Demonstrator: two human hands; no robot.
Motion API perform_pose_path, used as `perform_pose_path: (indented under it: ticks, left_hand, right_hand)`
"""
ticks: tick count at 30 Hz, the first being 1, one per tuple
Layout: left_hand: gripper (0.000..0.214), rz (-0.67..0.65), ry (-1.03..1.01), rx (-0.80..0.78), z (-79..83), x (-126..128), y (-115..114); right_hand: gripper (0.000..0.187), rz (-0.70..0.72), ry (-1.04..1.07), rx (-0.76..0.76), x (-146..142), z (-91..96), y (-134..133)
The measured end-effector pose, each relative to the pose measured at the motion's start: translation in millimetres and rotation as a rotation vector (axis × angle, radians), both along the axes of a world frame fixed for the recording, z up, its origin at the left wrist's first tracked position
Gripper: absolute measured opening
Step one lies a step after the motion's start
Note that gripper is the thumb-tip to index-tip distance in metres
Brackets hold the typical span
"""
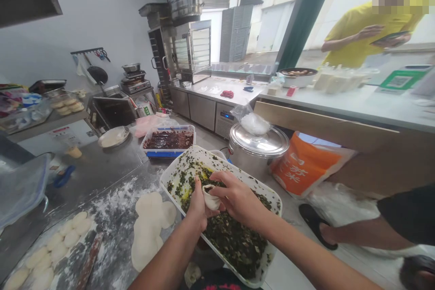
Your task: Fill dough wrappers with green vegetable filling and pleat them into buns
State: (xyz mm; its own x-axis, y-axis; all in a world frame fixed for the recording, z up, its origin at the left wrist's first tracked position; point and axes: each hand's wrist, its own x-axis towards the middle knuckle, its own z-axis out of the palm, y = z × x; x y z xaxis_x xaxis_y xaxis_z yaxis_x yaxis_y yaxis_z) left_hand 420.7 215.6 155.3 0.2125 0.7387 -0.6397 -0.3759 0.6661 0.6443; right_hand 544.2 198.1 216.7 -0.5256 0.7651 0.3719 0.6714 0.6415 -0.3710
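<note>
My left hand (197, 204) cups a small filled bun (211, 198) of white dough from below and the left. The fingers of my right hand (234, 195) pinch the bun's rim, and its top still gapes around a dark hole. Both hands are over a white rectangular tub (277, 195) of chopped dark green filling (238, 235). On the floured steel table to the left lie overlapping flat dough wrappers (146, 231). Farther left are several round dough pieces (59, 251) and a wooden rolling pin (90, 260).
A tub of dark red-brown filling (169, 140) stands beyond the green one. Behind it to the right is a large lidded steel pot (258, 139) beside an orange rice sack (306, 163). A person in yellow (367, 31) stands beyond the counter; another person's leg (367, 231) shows at right.
</note>
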Motion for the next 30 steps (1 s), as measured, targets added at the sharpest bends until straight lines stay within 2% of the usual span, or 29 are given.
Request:
perform_pose_path:
  ticks: [4, 7, 9, 12, 17, 20, 24, 30]
  left_hand:
    - [0.063, 0.046, 0.032, 0.041, 4.1, 2.2, -1.3]
    - [0.062, 0.061, 0.03, 0.09, 8.7, 3.2, -2.5]
    - [0.062, 0.073, 0.04, 0.138, 9.9, 3.3, -3.3]
    - [0.062, 0.082, 0.097, 0.22, 7.8, 3.2, -5.0]
    - [0.063, 0.043, 0.141, 0.28, 1.0, 3.8, -6.6]
    - [0.063, 0.027, 0.131, 0.279, 0.9, 3.4, -4.8]
    - [0.061, 0.031, 0.091, 0.331, 5.0, 1.4, -4.5]
    - [0.064, 0.064, 0.085, 0.378, 0.0, 2.4, -10.1]
  right_hand:
    - [0.022, 0.006, 0.046, -0.028, 1.5, 2.8, -0.5]
    - [0.024, -0.114, 0.049, -0.076, 3.3, 1.1, 1.4]
    - [0.024, -0.18, -0.006, -0.138, 4.9, -1.7, 3.5]
    - [0.018, -0.16, -0.125, -0.19, 5.7, -5.3, 5.4]
    - [0.02, -0.22, -0.298, -0.103, 0.8, -2.5, 3.0]
    - [0.014, -0.215, -0.281, -0.131, -0.8, 0.7, 3.3]
    - [0.02, -0.116, -0.215, -0.117, 0.7, 0.0, 7.0]
    - [0.019, -0.206, -0.307, -0.069, -3.2, -2.3, 7.0]
